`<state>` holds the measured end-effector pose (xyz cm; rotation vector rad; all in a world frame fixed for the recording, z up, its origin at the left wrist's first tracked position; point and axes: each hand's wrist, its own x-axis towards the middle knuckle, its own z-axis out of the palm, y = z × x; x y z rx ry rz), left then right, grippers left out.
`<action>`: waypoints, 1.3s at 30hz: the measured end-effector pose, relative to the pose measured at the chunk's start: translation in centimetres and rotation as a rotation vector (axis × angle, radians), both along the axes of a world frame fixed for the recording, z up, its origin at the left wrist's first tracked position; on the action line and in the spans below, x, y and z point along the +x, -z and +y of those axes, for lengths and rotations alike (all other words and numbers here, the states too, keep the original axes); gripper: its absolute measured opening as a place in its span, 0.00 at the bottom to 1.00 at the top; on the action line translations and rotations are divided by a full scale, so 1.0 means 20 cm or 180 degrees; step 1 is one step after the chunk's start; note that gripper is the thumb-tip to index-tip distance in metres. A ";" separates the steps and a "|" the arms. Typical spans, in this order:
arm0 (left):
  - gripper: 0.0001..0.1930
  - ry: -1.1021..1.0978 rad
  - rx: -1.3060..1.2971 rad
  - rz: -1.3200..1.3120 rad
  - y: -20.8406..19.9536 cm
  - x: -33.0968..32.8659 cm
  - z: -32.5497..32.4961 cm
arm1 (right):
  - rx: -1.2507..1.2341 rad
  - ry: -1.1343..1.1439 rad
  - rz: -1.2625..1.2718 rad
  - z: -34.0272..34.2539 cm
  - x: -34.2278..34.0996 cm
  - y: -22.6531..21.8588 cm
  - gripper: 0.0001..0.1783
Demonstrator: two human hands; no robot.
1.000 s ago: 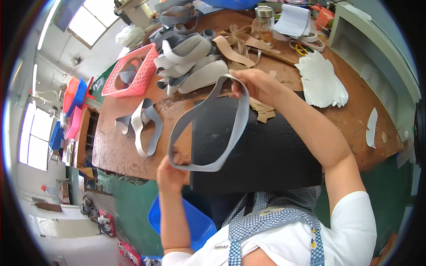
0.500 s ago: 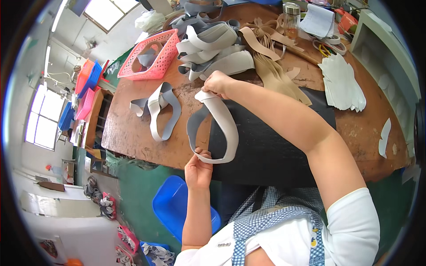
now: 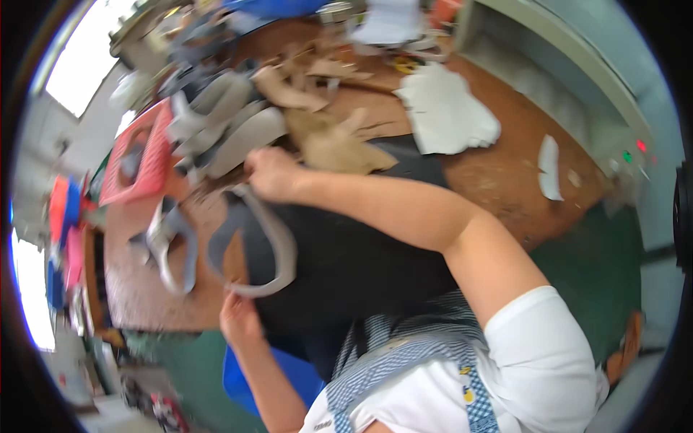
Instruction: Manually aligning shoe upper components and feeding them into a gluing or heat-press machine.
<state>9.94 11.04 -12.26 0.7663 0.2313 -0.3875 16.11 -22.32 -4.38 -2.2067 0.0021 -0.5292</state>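
A grey-and-white strip (image 3: 283, 249) stands bent into an open loop at the near edge of a black mat (image 3: 346, 252). My left hand (image 3: 240, 317) is closed on the bottom of this loop. Just above the loop's top end is my right hand (image 3: 273, 175), its fingers curled and smeared by motion; whether they still grip the strip is unclear. Left of the loop, a second grey-and-white strip (image 3: 189, 252) lies folded on the wooden table (image 3: 137, 303).
A pink basket (image 3: 148, 169) with strips inside stands at the far left, beside a pile of grey strips (image 3: 245, 141). Tan pieces (image 3: 332, 148) and a stack of white pieces (image 3: 451, 115) lie farther back. A blue plastic container (image 3: 289, 375) sits below the table edge.
The view has swung right, so the table appears farther left and lower. My right hand has shifted up from its pinch at the loop's top; my left hand keeps hold of the bottom.
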 end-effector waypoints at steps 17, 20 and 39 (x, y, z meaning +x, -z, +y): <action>0.10 0.0685 0.3399 -0.4010 -0.71 -0.48 -1.26 | -0.0504 0.2568 0.0126 -1.15 -1.63 0.06 0.06; 0.09 0.1419 0.2939 -0.4915 -0.68 -0.53 -1.71 | -0.0144 0.2550 -0.0015 -1.17 -1.63 0.14 0.05; 0.17 0.1615 0.2718 -0.6268 -0.37 -0.67 -2.13 | -0.1222 0.3263 0.0819 -1.36 -2.45 -0.18 0.08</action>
